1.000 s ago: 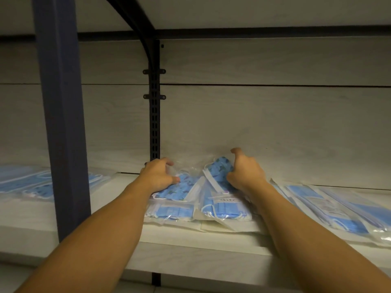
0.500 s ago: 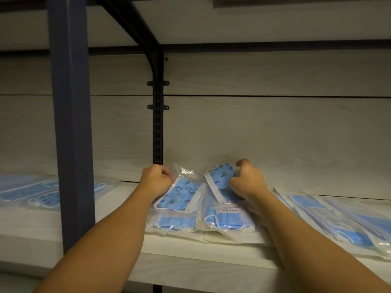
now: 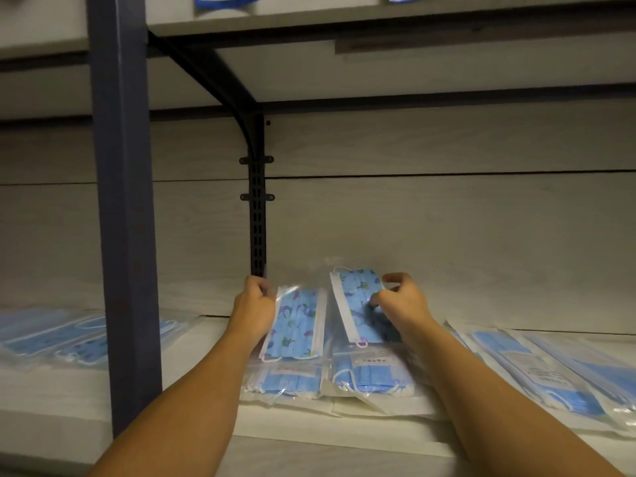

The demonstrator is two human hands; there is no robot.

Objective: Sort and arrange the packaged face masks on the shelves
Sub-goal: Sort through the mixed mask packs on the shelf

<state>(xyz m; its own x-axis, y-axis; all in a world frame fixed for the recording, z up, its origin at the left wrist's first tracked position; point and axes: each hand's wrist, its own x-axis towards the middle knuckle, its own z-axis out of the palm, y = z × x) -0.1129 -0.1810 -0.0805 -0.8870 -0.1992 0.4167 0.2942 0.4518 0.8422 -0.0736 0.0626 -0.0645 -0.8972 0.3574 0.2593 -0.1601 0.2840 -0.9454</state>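
The two patterned mask packets stand side by side at the back of the shelf (image 3: 344,438), leaning toward the back wall (image 3: 447,228): the left packet (image 3: 297,327) and the right packet (image 3: 358,304), both propped over two plain blue packets (image 3: 370,375) lying flat in front. Each packet is judged to be light, thin and floppy, in a slick clear film that slides readily on its neighbours (the film glare supports this). Grip is best taken at an edge or upper corner, pinching film and mask together; pressing the flat face would only bend it.

The left hand (image 3: 254,304) is curled around the upper left edge of the left packet and holds it. The right hand (image 3: 401,301) has thumb raised and fingers bent onto the right edge of the right packet, pinching it.

Further packets (image 3: 537,370) fan out to the right, and more (image 3: 58,333) lie left of the blue post (image 3: 124,215).
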